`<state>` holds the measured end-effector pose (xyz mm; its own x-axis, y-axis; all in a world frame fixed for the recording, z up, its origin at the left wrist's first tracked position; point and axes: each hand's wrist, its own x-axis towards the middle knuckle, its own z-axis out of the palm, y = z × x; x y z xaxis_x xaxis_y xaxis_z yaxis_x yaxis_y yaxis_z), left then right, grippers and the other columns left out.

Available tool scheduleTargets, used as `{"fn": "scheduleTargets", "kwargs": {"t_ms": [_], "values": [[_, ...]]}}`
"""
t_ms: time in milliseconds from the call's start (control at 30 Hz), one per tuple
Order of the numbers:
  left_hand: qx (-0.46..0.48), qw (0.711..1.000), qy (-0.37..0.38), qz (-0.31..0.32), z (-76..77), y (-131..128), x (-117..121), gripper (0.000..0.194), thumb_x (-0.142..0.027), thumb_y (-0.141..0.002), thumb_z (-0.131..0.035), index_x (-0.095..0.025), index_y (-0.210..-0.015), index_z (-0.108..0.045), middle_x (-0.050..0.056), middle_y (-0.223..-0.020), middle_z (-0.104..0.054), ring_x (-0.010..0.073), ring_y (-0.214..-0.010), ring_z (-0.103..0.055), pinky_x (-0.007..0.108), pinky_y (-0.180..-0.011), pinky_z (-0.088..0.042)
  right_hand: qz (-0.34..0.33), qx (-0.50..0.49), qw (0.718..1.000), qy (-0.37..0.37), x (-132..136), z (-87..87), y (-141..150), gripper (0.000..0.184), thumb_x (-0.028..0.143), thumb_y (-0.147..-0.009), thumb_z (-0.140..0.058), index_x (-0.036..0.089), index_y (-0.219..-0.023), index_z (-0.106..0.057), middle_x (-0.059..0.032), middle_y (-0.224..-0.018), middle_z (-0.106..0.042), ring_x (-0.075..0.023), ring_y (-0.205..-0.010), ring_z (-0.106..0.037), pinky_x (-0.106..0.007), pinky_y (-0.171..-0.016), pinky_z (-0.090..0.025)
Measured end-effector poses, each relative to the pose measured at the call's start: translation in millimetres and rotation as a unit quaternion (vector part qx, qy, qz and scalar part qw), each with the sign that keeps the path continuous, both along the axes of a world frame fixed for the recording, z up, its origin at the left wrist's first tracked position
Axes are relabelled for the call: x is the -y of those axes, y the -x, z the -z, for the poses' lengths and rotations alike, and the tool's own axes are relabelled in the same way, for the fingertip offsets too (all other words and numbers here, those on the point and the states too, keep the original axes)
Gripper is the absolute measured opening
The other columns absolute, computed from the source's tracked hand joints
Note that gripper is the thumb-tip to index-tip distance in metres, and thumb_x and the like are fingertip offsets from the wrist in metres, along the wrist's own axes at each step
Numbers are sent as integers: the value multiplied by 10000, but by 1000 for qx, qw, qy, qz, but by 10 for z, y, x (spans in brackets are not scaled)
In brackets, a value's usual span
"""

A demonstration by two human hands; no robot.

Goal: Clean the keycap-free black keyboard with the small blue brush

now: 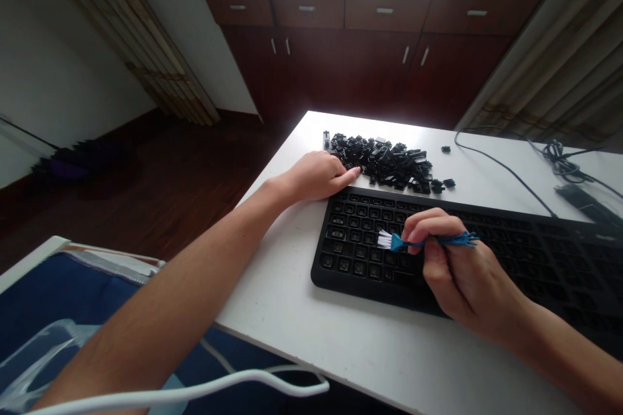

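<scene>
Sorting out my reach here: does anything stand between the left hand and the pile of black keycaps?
Nothing visible does. The left hand rests on the white table, its index finger reaching the near edge of the keycap pile. The black keyboard lies just beside them, not between.

The bare left forearm point(160, 298) reaches in from the near left, and the left hand point(314, 176) lies palm-down with its index finger stretched out. Further right, the bare right hand point(460, 272) stands on its side, fingers curled in a tight pinch.
</scene>
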<state>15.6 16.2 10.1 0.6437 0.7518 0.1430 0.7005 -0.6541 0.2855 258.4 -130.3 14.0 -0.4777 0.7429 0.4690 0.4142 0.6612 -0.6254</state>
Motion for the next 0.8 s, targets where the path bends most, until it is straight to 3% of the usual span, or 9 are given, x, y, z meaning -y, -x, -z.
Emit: {"fn": "scheduleTargets", "kwargs": {"t_ms": [467,800], "values": [[-6,1000,4,-3,-22,-10,9,646,-535,-948,-322,-162,-450,-496,8,-449,-405,97,-453,-247,296,-569,-209,16,-7,1000,-5,-6,7,18,292,32,-846,-453,205,-1081,-431,-62,-1003,-517,-123,-740,-552,-278,-631,-493],[-14,1000,9,-10,-22,-7,2,641,-529,-949,-328,-169,-456,-521,4,-451,-411,101,-446,-253,301,-578,-201,39,-10,999,17,1,-5,16,179,69,-892,-435,194,-1019,-451,-58,-968,-541,-108,-695,-560,-272,-613,-493]]}}
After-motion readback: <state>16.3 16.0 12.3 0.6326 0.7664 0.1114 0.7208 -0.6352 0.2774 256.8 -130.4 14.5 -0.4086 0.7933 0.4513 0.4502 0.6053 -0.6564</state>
